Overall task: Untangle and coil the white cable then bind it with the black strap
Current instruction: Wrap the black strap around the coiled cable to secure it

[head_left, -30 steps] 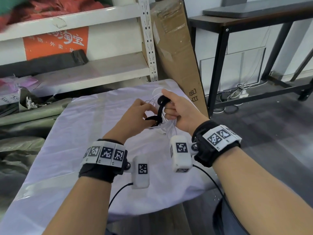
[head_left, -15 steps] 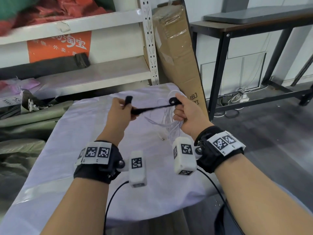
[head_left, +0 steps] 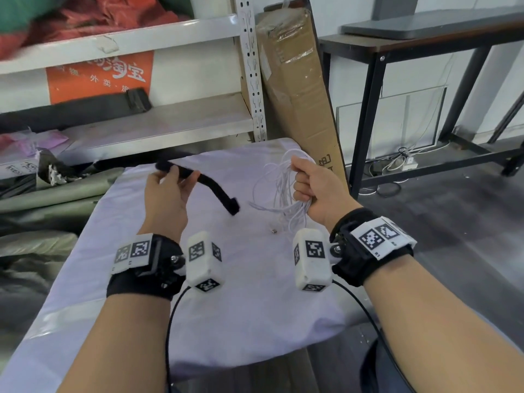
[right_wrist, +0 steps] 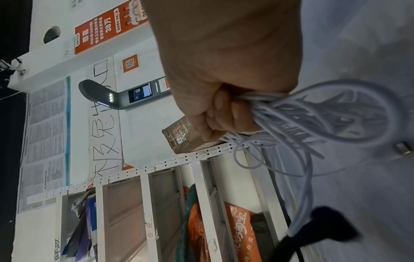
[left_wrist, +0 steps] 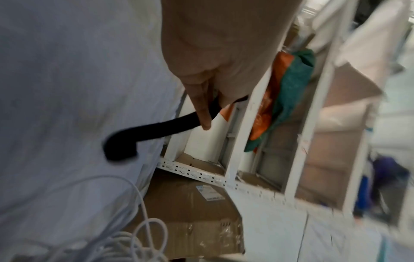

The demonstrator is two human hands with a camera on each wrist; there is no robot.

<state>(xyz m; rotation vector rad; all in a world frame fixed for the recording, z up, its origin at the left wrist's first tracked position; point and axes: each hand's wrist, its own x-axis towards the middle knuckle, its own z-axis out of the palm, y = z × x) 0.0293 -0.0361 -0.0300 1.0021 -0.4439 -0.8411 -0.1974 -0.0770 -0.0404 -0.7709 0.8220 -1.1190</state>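
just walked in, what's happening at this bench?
A person is partway through bundling a white cable. The right hand grips the loosely gathered loops above the cloth-covered table, one plug end dangling near the cloth. The left hand holds the black strap by one end, its free end hanging apart from the cable. The strap is not yet around the bundle.

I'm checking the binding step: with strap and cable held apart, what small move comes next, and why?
Probably bring the left hand with the black strap across to the white cable bunched in the right hand; the strap hangs free, wrapped around nothing.
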